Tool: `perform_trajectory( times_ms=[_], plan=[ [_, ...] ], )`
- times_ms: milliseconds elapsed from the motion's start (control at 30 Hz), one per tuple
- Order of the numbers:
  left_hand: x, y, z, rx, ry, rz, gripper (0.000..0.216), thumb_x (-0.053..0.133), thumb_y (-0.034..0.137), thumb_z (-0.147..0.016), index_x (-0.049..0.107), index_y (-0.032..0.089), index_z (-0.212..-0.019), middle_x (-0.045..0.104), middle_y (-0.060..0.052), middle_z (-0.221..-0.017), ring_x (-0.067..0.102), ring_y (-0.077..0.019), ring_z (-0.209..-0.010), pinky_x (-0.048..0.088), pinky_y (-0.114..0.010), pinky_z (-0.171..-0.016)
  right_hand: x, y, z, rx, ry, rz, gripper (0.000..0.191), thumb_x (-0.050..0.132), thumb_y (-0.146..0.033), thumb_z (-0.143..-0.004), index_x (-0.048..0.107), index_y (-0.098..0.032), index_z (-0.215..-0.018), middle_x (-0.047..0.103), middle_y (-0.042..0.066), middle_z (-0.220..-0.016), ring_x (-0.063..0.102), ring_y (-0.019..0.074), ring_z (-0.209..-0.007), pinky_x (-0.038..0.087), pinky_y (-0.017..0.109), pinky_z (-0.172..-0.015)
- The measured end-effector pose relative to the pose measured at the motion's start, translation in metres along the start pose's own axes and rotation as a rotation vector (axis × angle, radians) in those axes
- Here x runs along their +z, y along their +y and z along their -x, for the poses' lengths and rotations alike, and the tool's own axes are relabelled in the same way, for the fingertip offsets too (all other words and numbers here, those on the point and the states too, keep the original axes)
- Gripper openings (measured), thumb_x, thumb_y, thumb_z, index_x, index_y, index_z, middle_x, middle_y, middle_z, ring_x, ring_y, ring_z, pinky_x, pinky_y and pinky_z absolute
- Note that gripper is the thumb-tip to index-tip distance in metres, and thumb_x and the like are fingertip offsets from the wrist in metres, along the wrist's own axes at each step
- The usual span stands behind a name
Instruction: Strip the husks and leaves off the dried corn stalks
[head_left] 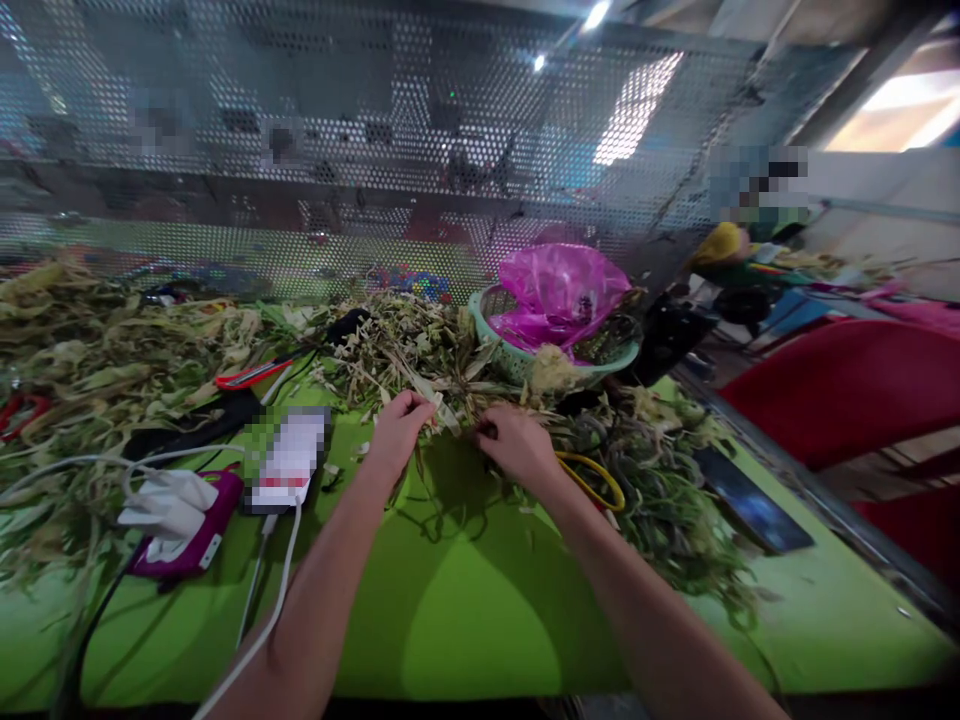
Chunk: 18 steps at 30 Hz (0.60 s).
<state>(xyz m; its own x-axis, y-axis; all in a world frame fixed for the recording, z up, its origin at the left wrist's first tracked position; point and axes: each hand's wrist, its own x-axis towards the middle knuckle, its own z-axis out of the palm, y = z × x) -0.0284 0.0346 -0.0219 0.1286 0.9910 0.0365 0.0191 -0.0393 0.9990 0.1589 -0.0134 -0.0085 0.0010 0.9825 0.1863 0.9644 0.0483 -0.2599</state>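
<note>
My left hand (399, 428) is closed in a pinch on a pale dried leaf strip (444, 412) above the green table (480, 620). Across from it, my right hand (517, 442) has its fingers curled together at the edge of some dry stems; what lies between them is hidden. Behind both hands spreads a heap of dried plant stems and leaves (405, 345). Greener, curly plant strands (645, 480) lie beside my right forearm, with a yellow loop (600, 480) close to the wrist.
A pale green basket (517, 362) holding a pink plastic bag (562, 290) stands behind my right hand. Leftward lie a red cutter (255, 374), a phone on a cable (292, 460) and a purple power strip (217, 525). A dark phone (750, 500) lies right. A perforated metal panel (360, 150) rises behind.
</note>
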Motion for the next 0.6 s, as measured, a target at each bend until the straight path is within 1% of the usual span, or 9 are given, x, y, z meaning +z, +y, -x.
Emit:
perform_trajectory(
  times_ms=[100, 200, 300, 400, 467, 533, 600],
  plan=[
    [-0.001, -0.001, 0.000, 0.002, 0.013, 0.000, 0.017, 0.061, 0.033, -0.072, 0.058, 0.018, -0.065, 0.055, 0.003, -0.060, 0.046, -0.0123, -0.061, 0.034, -0.025, -0.062, 0.002, -0.001, -0.002, 0.029, -0.027, -0.001, 0.007, 0.061, -0.028, -0.076, 0.067, -0.024, -0.077, 0.069, 0.002, -0.079, 0.060, 0.0182, -0.073, 0.032, 0.025, -0.057],
    [-0.001, 0.002, 0.001, -0.005, 0.022, 0.012, 0.018, 0.062, 0.034, -0.070, 0.058, 0.018, -0.065, 0.055, 0.002, -0.060, 0.047, -0.0127, -0.061, 0.035, -0.025, -0.062, 0.002, 0.005, -0.005, 0.058, -0.041, -0.088, 0.006, 0.061, -0.027, -0.075, 0.066, -0.023, -0.074, 0.068, 0.001, -0.073, 0.059, 0.0166, -0.068, 0.033, 0.024, -0.057],
    [-0.002, 0.006, 0.002, -0.019, 0.030, 0.011, 0.017, 0.062, 0.033, -0.070, 0.057, 0.018, -0.064, 0.056, 0.002, -0.060, 0.047, -0.0130, -0.062, 0.035, -0.025, -0.062, 0.000, 0.011, -0.007, 0.065, -0.022, -0.177, 0.012, 0.060, -0.032, -0.078, 0.065, -0.022, -0.072, 0.066, 0.000, -0.070, 0.058, 0.0157, -0.065, 0.034, 0.024, -0.057],
    [-0.006, 0.008, 0.002, -0.007, 0.061, -0.003, 0.018, 0.060, 0.034, -0.072, 0.058, 0.018, -0.063, 0.056, 0.002, -0.061, 0.046, -0.0133, -0.063, 0.035, -0.026, -0.062, -0.002, 0.013, -0.006, 0.071, 0.000, -0.181, 0.013, 0.059, -0.032, -0.078, 0.064, -0.022, -0.073, 0.066, 0.000, -0.070, 0.057, 0.0160, -0.064, 0.035, 0.024, -0.057],
    [-0.009, 0.007, 0.001, -0.008, 0.091, 0.002, 0.020, 0.060, 0.036, -0.073, 0.059, 0.019, -0.063, 0.055, 0.001, -0.061, 0.046, -0.0137, -0.062, 0.034, -0.026, -0.062, -0.004, 0.012, -0.004, 0.077, 0.048, -0.175, 0.008, 0.059, -0.028, -0.077, 0.064, -0.023, -0.081, 0.066, 0.000, -0.075, 0.058, 0.0165, -0.067, 0.036, 0.024, -0.058],
    [-0.012, 0.007, 0.000, -0.024, 0.117, 0.017, 0.022, 0.060, 0.039, -0.073, 0.059, 0.019, -0.064, 0.055, 0.001, -0.062, 0.047, -0.0140, -0.062, 0.035, -0.026, -0.062, -0.006, 0.009, -0.003, 0.050, 0.132, -0.182, 0.015, 0.058, -0.024, -0.077, 0.064, -0.023, -0.091, 0.066, 0.002, -0.084, 0.059, 0.0171, -0.071, 0.038, 0.025, -0.060],
    [-0.014, 0.007, 0.000, -0.035, 0.116, 0.014, 0.022, 0.061, 0.040, -0.072, 0.058, 0.019, -0.064, 0.055, 0.002, -0.062, 0.047, -0.0139, -0.062, 0.035, -0.026, -0.061, -0.005, 0.005, -0.002, -0.025, 0.202, -0.202, 0.020, 0.055, -0.021, -0.080, 0.063, -0.023, -0.097, 0.065, 0.004, -0.092, 0.059, 0.0174, -0.074, 0.041, 0.026, -0.064]
  ],
)
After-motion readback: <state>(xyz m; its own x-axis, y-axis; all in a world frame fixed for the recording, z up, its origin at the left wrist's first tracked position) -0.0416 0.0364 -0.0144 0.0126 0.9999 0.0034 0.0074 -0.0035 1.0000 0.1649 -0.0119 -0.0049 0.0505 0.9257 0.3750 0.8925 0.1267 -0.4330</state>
